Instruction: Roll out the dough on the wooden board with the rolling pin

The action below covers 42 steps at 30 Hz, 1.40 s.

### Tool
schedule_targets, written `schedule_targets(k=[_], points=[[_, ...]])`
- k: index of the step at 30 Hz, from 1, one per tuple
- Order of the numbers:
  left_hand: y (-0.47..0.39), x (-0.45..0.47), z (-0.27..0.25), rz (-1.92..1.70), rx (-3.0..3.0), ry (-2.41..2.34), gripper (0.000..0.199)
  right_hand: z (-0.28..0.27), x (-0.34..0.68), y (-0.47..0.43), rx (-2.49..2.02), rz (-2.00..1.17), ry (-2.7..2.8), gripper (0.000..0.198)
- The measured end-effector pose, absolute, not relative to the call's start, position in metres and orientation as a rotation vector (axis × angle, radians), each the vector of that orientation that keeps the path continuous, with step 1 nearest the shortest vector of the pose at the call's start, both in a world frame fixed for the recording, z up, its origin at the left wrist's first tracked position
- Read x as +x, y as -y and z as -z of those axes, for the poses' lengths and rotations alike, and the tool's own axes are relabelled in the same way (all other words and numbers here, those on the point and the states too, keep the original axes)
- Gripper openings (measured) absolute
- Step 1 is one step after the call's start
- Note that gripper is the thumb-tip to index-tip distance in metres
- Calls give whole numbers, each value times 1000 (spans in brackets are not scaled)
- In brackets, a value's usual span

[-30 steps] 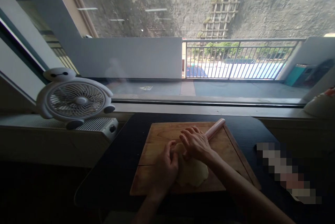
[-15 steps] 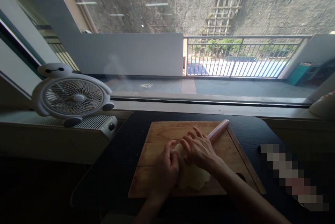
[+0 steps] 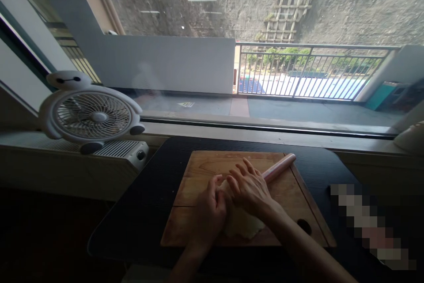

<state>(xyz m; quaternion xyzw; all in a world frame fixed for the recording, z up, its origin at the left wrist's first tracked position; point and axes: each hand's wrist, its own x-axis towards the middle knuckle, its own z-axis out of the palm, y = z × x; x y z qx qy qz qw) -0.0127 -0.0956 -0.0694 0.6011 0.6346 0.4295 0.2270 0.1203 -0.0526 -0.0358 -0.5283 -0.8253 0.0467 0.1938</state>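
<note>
A pink rolling pin (image 3: pixel 280 167) lies diagonally over a wooden cutting board (image 3: pixel 205 164), its far right end bare. Under my hands is a pale sheet of dough (image 3: pixel 243 224), its near edge uneven. My right hand (image 3: pixel 250 188) bends over the rolling pin, palm down on it and fingers raised apart. Curled on the left, my left hand (image 3: pixel 212 208) cups the spot in line with the pin. The dough and both hands hide that end of the pin, and shadow dims the left fingers.
The board rests on a black table (image 3: pixel 145 199) with rounded corners. At the left, a white fan (image 3: pixel 98 117) stands on a white heater (image 3: pixel 135 155). A blurred-out object (image 3: pixel 367 225) lies at the table's right. Beyond is a large window with a railing (image 3: pixel 294 71) outside.
The rolling pin's bare end has slid slightly right and toward me across the board. Both hands stay at nearly the same spot over the dough. The view has tilted a little.
</note>
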Motion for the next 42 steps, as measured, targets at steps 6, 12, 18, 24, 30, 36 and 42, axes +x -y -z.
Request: schedule_targets(k=[6, 12, 18, 24, 30, 36, 42], points=[[93, -11, 71, -1174, 1675, -1751, 36, 39, 112, 41, -1558, -117, 2213, 39], [95, -11, 69, -1205, 1624, -1767, 39, 31, 94, 16, -1584, -261, 2268, 43], [94, -11, 69, -1184, 1659, -1791, 36, 41, 127, 62, -1508, -84, 2260, 37], [93, -10, 70, -1215, 1632, -1769, 37, 32, 87, -1, -1589, -300, 2297, 45], [93, -12, 71, -1201, 1642, -1775, 37, 38, 113, 38, -1492, -169, 2307, 38], [92, -11, 71, -1185, 1650, -1776, 36, 34, 94, 1, -1579, -246, 2322, 41], [94, -13, 71, -1216, 1618, -1738, 38, 33, 88, 2, -1541, -248, 2365, 43]])
